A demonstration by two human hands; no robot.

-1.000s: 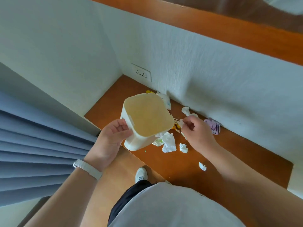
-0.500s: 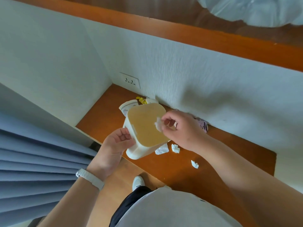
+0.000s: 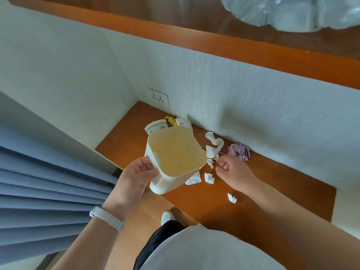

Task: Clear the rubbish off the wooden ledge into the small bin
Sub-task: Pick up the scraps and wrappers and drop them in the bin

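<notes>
Rubbish [image 3: 209,178] litters the wooden ledge [image 3: 253,207]; nearest, a torn tissue scrap [image 3: 231,198] lies alone. The left hand [image 3: 134,180] grips the small bin [image 3: 175,158] by its side, tilted with its mouth facing up. At the bin's 3 o'clock the right hand [image 3: 231,172] curls its fingers beside a gold wrapper [image 3: 215,158]; I cannot tell whether it pinches it. Farther off, a twisted tissue [image 3: 214,142] and a purple wrapper [image 3: 239,153] lie at 2 o'clock and a paper cup [image 3: 155,127] at 12.

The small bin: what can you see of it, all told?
The small bin looks like cream plastic, squarish with rounded corners, lidless, its inside yellowish. A handle lip juts from one wall. It is tilted, mouth towards the camera, held over the edge of the wooden ledge. Only the left hand touches it, gripping that wall.
</notes>
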